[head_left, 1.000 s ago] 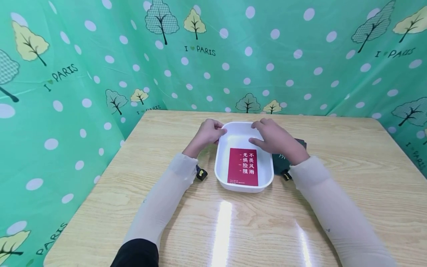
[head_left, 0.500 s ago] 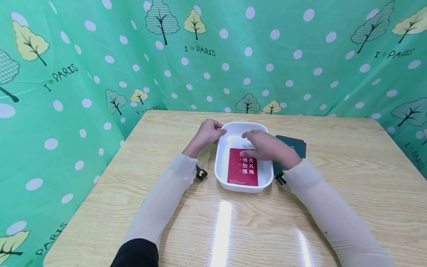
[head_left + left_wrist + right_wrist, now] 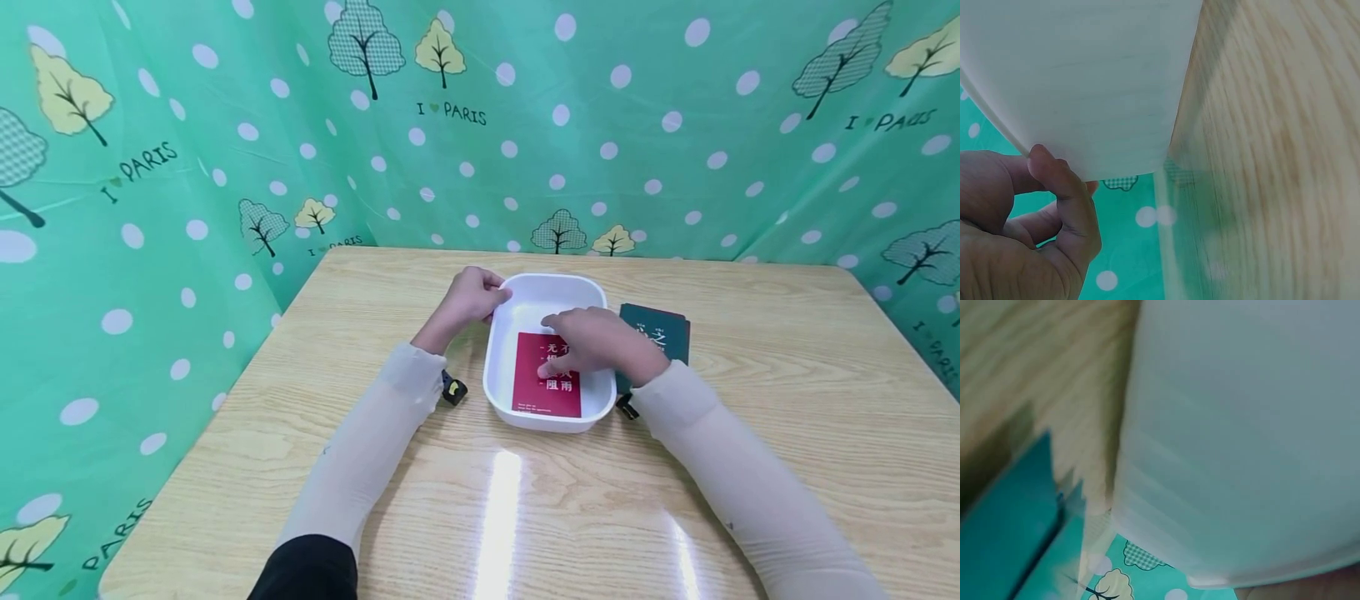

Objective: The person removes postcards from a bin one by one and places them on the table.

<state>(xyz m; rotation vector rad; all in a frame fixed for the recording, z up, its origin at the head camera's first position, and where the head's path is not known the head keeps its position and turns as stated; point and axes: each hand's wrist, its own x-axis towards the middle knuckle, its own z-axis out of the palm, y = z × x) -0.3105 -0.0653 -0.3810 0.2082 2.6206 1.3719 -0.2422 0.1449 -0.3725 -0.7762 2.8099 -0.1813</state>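
Note:
A white plastic basin point(image 3: 525, 287) stands on the table, and a red card point(image 3: 534, 398) with white lettering lies inside it. My left hand point(image 3: 471, 298) pinches the basin's far left rim; the left wrist view shows the thumb point(image 3: 1063, 187) bent against the wall there. Reaching in over the right rim, my right hand point(image 3: 600, 340) hovers above the card's upper part, thumb and fingers apart. It covers some of the lettering. In the right wrist view the basin's outer wall point(image 3: 1222, 437) fills most of the frame, with the fingers largely hidden behind the rim.
Dark green cards point(image 3: 663, 329) lie overlapping beside the basin on the right, partly under my right forearm. A red edge peeks out beneath them. Behind the wooden table point(image 3: 375, 333) hangs a green curtain point(image 3: 480, 183) with trees and dots.
My right hand has moved from the basin's far right rim down and toward me, over the red card. More of the green cards shows. The left hand stays on the rim.

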